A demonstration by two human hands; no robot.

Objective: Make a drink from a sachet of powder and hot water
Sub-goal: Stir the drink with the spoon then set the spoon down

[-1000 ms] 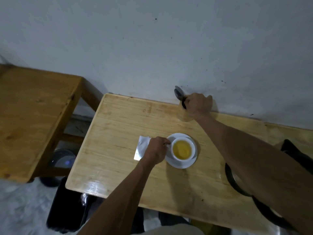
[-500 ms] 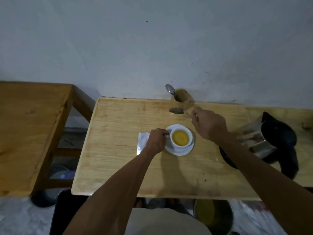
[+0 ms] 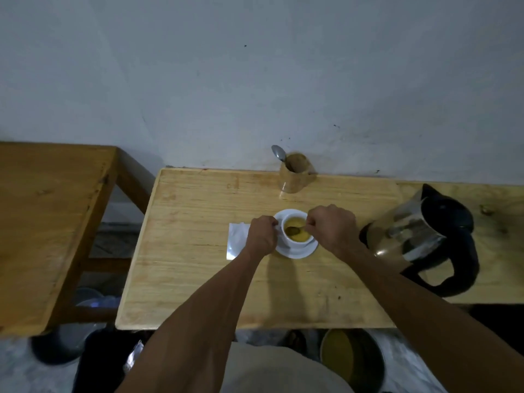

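The tabletop [image 3: 198,279] is carrying everything here, its far edge butting against the wall. The kettle [image 3: 419,239] is sitting out by the right edge, leaning as the wide lens shows it, well apart from the action. Back at the far edge, the wooden holder [image 3: 295,177] is standing with one spare spoon [image 3: 278,153] poking out of it.

Now the hands. The left hand [image 3: 262,236] is closing its fingers on the cup's handle side, steadying it; the handle itself is hidden under the knuckles, so I cannot tell exactly what the grip is. The right hand [image 3: 331,228] is pinching the stirring spoon [image 3: 295,230], fingers clamped together on its stem, the bowl of it dipping into the yellow drink.

The saucer [image 3: 295,252] is lying near the middle of the tabletop, slightly toward the far edge, and the cup [image 3: 296,236] is sitting squarely on it. The opened sachet [image 3: 236,239] is lying flat just beside the saucer, on its left, partly under the left wrist.

This is looking like the stirring step. To do it well, the spoon should be reaching the bottom, where powder tends to settle, and circling gently. The liquid seems to be sitting high in the cup, so fast strokes are risking a slop onto the saucer. That left hand is worth keeping on, since a light cup can skate on a glazed saucer.
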